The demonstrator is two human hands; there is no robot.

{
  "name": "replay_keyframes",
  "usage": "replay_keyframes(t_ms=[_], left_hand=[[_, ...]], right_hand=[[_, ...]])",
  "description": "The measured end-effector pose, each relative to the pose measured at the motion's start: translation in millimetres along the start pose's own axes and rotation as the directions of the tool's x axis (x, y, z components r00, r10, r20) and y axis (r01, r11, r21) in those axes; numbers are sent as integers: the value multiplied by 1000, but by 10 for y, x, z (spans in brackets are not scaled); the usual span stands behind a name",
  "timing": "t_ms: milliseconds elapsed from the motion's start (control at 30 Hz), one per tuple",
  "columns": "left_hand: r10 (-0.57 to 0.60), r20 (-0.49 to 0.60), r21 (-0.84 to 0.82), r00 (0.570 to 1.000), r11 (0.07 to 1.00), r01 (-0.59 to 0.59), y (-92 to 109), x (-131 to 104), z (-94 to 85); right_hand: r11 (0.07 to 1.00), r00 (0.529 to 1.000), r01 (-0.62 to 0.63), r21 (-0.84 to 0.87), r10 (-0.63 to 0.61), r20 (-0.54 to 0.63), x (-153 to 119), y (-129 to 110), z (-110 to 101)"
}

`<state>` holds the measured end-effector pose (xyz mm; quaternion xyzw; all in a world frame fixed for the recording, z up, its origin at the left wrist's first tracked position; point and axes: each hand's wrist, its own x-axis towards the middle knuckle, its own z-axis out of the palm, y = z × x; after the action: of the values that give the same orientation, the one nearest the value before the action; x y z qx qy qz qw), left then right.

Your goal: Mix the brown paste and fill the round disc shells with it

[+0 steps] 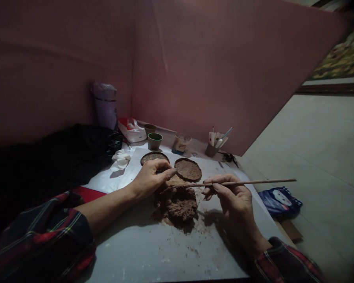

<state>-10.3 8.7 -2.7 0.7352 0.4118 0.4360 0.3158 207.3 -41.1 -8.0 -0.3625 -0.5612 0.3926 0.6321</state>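
My right hand (233,200) pinches a thin brown wooden stick (262,181) between thumb and fingers. The stick lies almost level, and its left end reaches over a crumbly brown clay-like mass (181,206). On the other side, my left hand (153,177) is curled, its smudged thumb beside the top of the mass. Whatever lies between its fingers is hidden. Just beyond the hands is a round brown disc (188,169) with a raised rim. A second dark disc (153,157), dotted with small light bits, is partly covered by my left hand.
Behind the discs stand a green-rimmed cup (155,141), a brown cup (150,129), a glass (181,144) and a pot of pens and brushes (216,145). Crumpled white tissue (120,160) and a black plastic bag (76,157) are at left. Crumbs dot the white table (129,251).
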Motion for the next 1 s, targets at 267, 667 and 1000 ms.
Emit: replay_keyframes(t_ms=[267,667,1000], left_hand=[[14,2,-8,1000,1000,-14,-17,6,3],[8,10,-15,1000,1000,-8,-8,5,0],[4,10,-15,1000,1000,-3,-10,4,3]], right_hand=[[998,999,28,50,-26,-34,36,15,-45],[995,995,65,72,-60,-76,41,-2,-50],[998,999,-32,46,32,8,41,42,-51]])
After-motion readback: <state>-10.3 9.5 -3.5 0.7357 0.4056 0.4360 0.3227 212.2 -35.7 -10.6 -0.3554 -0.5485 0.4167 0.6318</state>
